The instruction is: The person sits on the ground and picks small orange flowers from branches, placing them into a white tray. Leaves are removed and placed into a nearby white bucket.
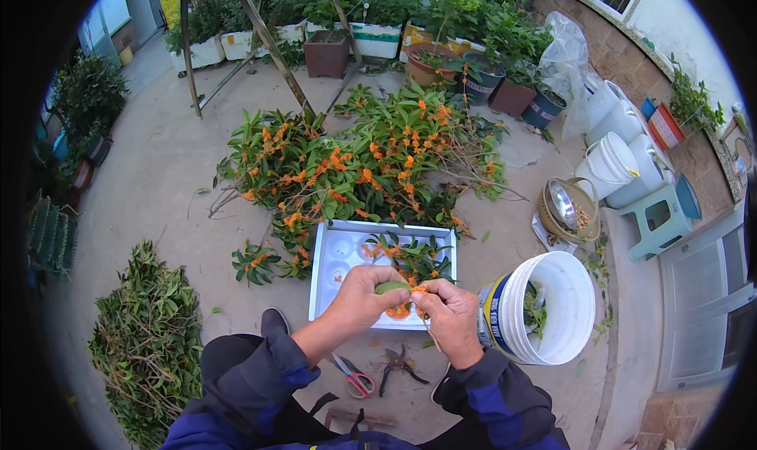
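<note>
My left hand [368, 296] and my right hand [452, 315] meet over the near part of a white foam tray [319, 272]. Between their fingertips is a sprig with orange blossoms [419, 293]; a green leaf [391, 287] lies at my left fingertips, and a thin stem hangs below my right fingers. Flowering cuttings [429, 258] rest in the tray's right half, with loose orange blossoms [399, 312] in its near hollows. Scissors with red handles [355, 378] and pruning shears [397, 368] lie on the ground between my feet.
Beyond the tray spreads a large heap of orange-flowered branches [361, 160]. Another pile of leafy branches [145, 343] lies at the left. At the right stand a white bucket [565, 331] holding leaves, a wicker basket [586, 213] with a metal bowl [560, 204], and a green plastic stool [659, 216].
</note>
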Available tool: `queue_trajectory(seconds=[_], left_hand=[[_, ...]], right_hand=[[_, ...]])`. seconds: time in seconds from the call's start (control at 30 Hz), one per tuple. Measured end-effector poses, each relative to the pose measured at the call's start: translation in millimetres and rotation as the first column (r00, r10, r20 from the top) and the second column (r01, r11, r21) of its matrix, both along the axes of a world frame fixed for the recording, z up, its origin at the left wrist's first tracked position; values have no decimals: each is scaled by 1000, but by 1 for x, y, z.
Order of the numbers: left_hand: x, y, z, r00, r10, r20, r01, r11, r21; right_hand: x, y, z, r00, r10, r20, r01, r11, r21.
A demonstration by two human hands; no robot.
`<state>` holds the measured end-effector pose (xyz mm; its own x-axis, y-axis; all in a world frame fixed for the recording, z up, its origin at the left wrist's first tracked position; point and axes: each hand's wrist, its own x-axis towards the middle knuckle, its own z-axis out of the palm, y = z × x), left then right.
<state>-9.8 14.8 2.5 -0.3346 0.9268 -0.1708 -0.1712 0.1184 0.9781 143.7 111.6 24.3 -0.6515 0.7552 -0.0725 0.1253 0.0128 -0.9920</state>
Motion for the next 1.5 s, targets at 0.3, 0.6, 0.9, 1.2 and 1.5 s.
queue_trajectory(seconds=[0.3,0.6,0.9,1.2,1.5], left_hand=[[24,1,11,765,211,-609,-76,968,240],[32,6,15,477,383,-791,-10,902,431],[30,-1,30,494,413,-765,-49,892,450],[-13,38,45,901,285,-328,-263,959,109],[160,216,96,497,-242,-833,494,869,43]], right_hand=[[1,8,-18,979,-148,-143,68,888,-455],[0,6,-15,979,-171,-113,97,873,-478],[4,38,-35,963,-269,5,240,852,-465],[8,14,-40,986,-60,156,-4,926,377],[15,-15,-65,977,-177,-122,212,695,687]])
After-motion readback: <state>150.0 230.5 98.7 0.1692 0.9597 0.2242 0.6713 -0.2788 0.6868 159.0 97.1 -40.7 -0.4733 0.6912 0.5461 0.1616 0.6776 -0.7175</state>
